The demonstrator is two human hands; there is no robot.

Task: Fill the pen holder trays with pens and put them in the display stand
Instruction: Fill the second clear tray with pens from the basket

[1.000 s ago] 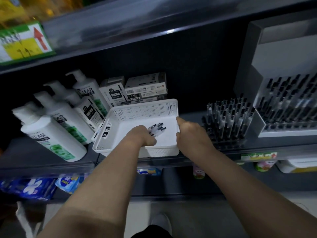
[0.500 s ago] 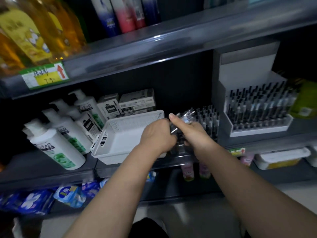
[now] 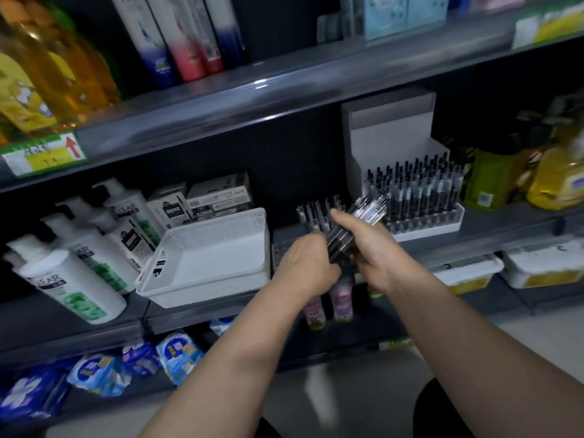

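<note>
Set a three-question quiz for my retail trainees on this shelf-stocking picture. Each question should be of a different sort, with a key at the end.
1. True or false: the white display stand has no pens in it.
2. Multiple choice: what does the right hand grip? A) a shampoo bottle B) a bundle of pens C) a price label
3. Fill in the gap: seen from the person, the white basket stands on the shelf to the ____ of the bundle.

Key: 1 false; 2 B; 3 left.
</note>
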